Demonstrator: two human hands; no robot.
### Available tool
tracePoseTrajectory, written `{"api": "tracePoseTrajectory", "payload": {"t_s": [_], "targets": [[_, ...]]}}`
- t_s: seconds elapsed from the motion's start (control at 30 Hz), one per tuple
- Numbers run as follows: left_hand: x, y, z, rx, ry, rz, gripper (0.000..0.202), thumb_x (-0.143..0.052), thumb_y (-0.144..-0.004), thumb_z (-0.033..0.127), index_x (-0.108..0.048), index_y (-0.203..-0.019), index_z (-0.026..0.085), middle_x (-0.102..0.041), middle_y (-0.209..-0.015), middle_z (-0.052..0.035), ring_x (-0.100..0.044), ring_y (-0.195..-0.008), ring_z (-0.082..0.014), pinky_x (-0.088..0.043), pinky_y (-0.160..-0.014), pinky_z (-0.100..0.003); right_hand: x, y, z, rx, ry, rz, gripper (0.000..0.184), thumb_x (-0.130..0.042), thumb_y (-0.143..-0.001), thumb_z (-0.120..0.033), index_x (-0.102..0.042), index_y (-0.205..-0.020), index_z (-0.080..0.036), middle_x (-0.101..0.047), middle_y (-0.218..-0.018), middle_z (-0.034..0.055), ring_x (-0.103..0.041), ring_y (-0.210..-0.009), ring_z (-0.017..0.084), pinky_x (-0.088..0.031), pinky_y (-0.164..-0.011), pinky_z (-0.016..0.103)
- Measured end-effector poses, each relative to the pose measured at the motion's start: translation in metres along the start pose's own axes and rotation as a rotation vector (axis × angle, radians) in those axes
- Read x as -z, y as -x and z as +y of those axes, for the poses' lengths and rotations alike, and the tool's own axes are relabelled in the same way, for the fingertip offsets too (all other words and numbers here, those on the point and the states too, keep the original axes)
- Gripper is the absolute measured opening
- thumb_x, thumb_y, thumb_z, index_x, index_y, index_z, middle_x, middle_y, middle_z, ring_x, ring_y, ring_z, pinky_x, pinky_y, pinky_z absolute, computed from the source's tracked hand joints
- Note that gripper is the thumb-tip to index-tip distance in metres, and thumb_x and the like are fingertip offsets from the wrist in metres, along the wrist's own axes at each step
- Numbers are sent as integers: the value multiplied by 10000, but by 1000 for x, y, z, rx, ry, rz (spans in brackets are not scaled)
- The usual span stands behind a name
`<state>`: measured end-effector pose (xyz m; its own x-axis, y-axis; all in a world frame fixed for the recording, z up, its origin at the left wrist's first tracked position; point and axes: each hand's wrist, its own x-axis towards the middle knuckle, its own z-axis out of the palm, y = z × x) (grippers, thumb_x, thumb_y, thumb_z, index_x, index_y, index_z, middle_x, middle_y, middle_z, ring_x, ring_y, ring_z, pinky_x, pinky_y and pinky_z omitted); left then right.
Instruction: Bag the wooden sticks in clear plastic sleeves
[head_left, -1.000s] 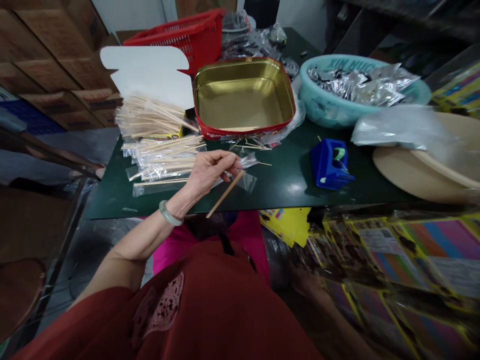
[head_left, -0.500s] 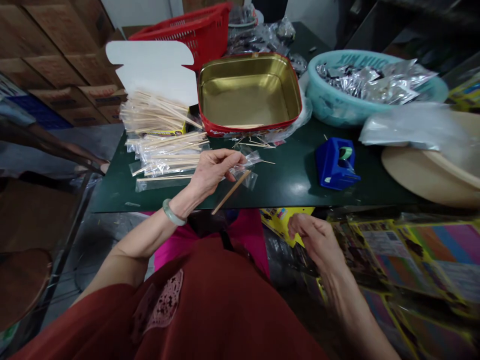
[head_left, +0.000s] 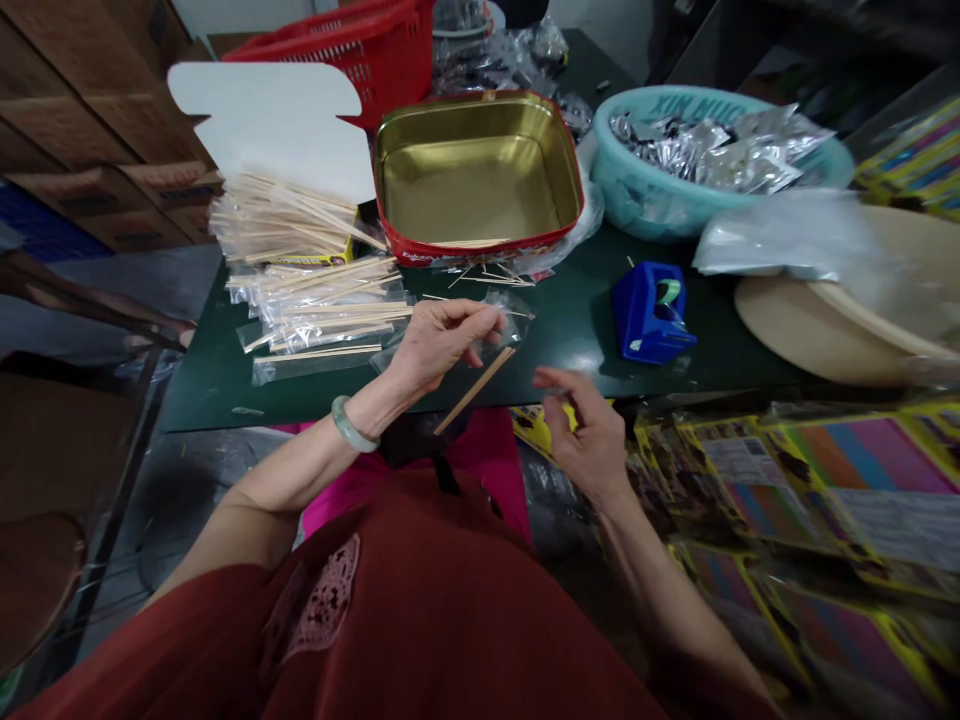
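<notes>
My left hand (head_left: 444,345), with a pale green bangle at the wrist, is closed in a pinch over the table's front edge. At its fingertips is a small clear plastic bag (head_left: 517,318), partly hidden by the fingers. Just below those fingers, a few thin wooden sticks (head_left: 474,392) slant past the table edge. To the right, my right hand (head_left: 589,435) is in the air, thumb and forefinger apart, with nothing visible between them. Bagged sticks (head_left: 322,310) lie in a pile left of my left hand. Loose sticks (head_left: 491,277) lie in front of the tin.
Behind are an open tin (head_left: 480,190), a box of sticks (head_left: 285,220) with a raised white flap, and a red basket (head_left: 390,65). Rightward stand a blue tape dispenser (head_left: 651,315), a teal basin (head_left: 660,205) of silvery packets and a beige basin (head_left: 817,330). Yellow-edged packs (head_left: 750,470) lie below the table.
My right hand has moved up and left, closer to my left hand, and its fingers have spread. The view has shifted slightly. My left hand stays beside the bag.
</notes>
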<state>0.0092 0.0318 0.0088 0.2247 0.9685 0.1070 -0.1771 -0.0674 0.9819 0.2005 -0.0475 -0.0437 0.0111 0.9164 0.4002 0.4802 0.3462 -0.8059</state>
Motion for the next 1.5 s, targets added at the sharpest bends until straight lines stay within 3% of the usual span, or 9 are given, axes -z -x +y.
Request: {"api": "tracePoseTrajectory", "payload": {"t_s": [0.13,0.3,0.43,0.73,0.97,1.23,1.37,1.5], "targets": [[-5,3,2,25,-3,-23,364,-769,-691,490,-737,-737,129,-722,-747,-55,-647,-657,-119,-470,-436,-151,-23,-24,-25,8,-281,34,432,-715,-775,-341,-597,-1182,-251,-689,-1069,46,-676,-858,158,-559,-679,293],[-4,6,3,40,1,-70,385,-765,-689,517,-739,-737,136,-713,-735,-47,-617,-623,-103,-476,-463,-167,-36,-30,-27,-76,-298,197,121,-720,-777,-302,-692,-864,-222,-701,-774,-24,-631,-624,102,-535,-592,249],[2,9,-1,22,-34,-135,348,-811,-658,445,-739,-778,126,-693,-694,-33,-588,-585,-87,-453,-487,-176,-36,-29,-22,-99,-299,271,105,-724,-772,-308,-700,-825,-220,-688,-734,-37,-585,-535,84,-509,-518,234],[10,9,-7,48,6,-187,204,-770,-690,325,-742,-794,153,-667,-622,-8,-570,-524,-90,-440,-474,-198,-35,-30,-5,1,-338,169,88,-634,-846,-272,-718,-864,-287,-600,-645,-42,-540,-554,106,-454,-519,255],[12,10,-7,51,22,-223,88,-681,-744,209,-747,-782,165,-671,-635,-8,-575,-545,-97,-457,-487,-213,-30,-28,-6,33,-279,126,103,-617,-862,-270,-718,-867,-291,-600,-645,-40,-532,-548,106,-441,-527,264],[11,11,-6,85,1,-195,93,-640,-698,157,-729,-673,147,-650,-582,6,-569,-496,-83,-485,-502,-205,-24,-30,-13,122,-224,91,151,-589,-870,-184,-718,-864,-261,-624,-675,-37,-545,-552,90,-416,-512,240],[9,11,-4,133,39,-186,121,-674,-740,222,-697,-670,126,-642,-599,-8,-582,-523,-94,-502,-537,-229,-26,-30,-14,111,-215,81,138,-566,-886,-230,-701,-864,-248,-624,-687,-26,-558,-572,102,-451,-545,258],[7,11,-6,80,38,-168,206,-786,-671,239,-611,-686,132,-609,-595,16,-566,-510,-80,-479,-519,-215,-28,-30,-15,44,-336,100,145,-537,-904,-291,-675,-928,-253,-614,-718,-17,-560,-596,108,-472,-559,264]]}}
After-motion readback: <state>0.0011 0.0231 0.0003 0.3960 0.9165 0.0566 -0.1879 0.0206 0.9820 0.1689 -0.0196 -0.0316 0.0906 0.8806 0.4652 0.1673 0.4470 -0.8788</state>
